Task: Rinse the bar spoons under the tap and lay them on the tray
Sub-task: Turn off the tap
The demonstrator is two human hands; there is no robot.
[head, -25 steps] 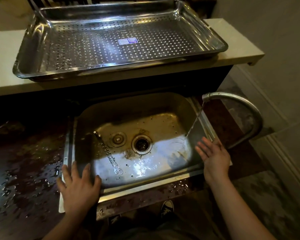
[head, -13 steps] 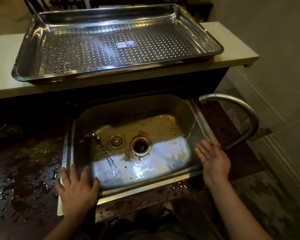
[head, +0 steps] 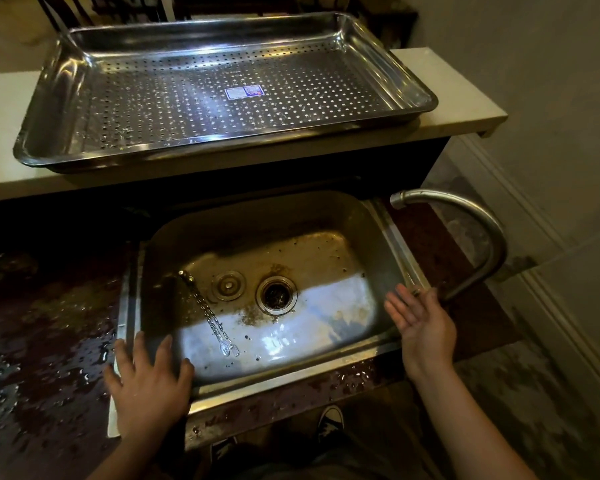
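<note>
Two twisted-handle bar spoons (head: 208,313) lie side by side on the floor of the steel sink (head: 368,230), left of the drain. A large perforated steel tray (head: 63,88) sits on the pale counter behind the sink and holds nothing. The curved tap (head: 465,216) arches over the sink's right rim; no water runs from it. My left hand (head: 149,386) rests flat, fingers spread, on the sink's front left corner. My right hand (head: 423,327) is open, palm up, at the sink's right rim near the tap's base. Neither hand holds anything.
A loose sink plug (head: 228,285) lies beside the drain (head: 277,294). The dark worktop (head: 42,341) left of the sink is wet with droplets. A wall and skirting run close on the right. My shoes show below the sink's front edge.
The water stream from the tap has stopped. My right hand has drawn slightly back toward the sink's right rim. The spoons and my left hand have stayed put.
</note>
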